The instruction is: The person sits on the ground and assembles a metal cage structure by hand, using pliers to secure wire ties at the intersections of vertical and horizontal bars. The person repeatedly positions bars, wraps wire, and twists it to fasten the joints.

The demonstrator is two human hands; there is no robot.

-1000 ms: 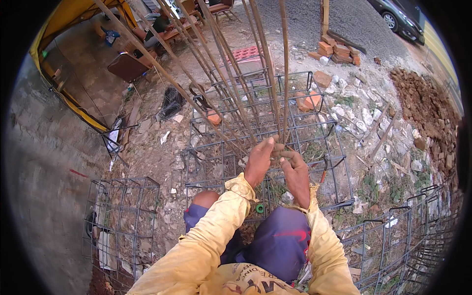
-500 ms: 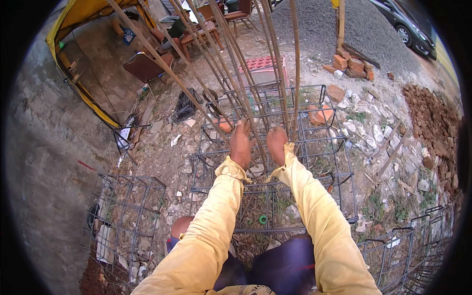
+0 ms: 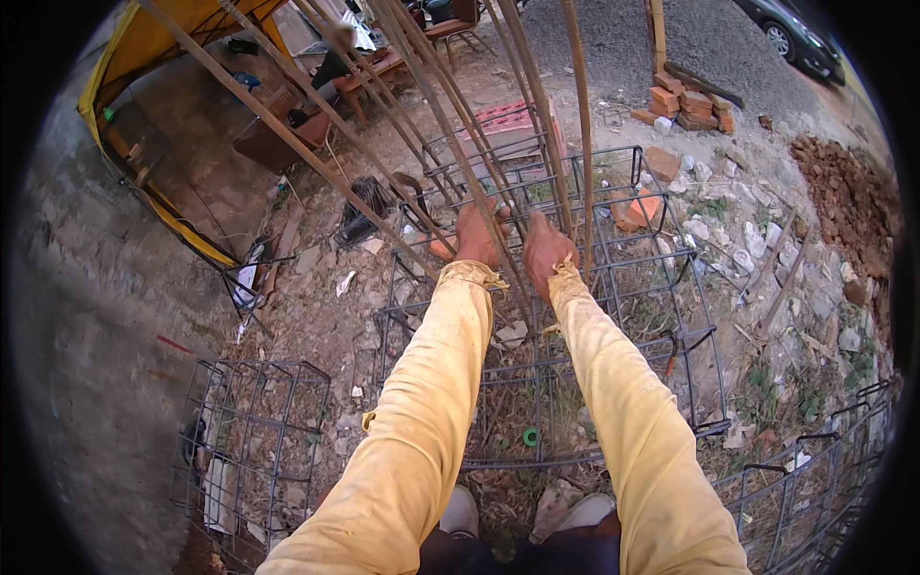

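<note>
Above the grey welded wire cage [image 3: 613, 316], both hands clenched on the rusty upright steel bars [image 3: 537, 144], left hand [image 3: 476, 237] beside right hand [image 3: 544, 251]; best to keep bars vertical, grip tight, feet steady near the cage's rim.

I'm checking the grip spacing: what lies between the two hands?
One rusty upright rebar of the steel cage runs between left hand and right hand, in the head view.

Outdoor yard, daylight. Dirt ground [image 3: 326, 316] strewn with rubble; bricks [image 3: 685, 101] stacked near road [image 3: 613, 38]; yellow tarp [image 3: 153, 38]; parked car [image 3: 791, 34].
</note>
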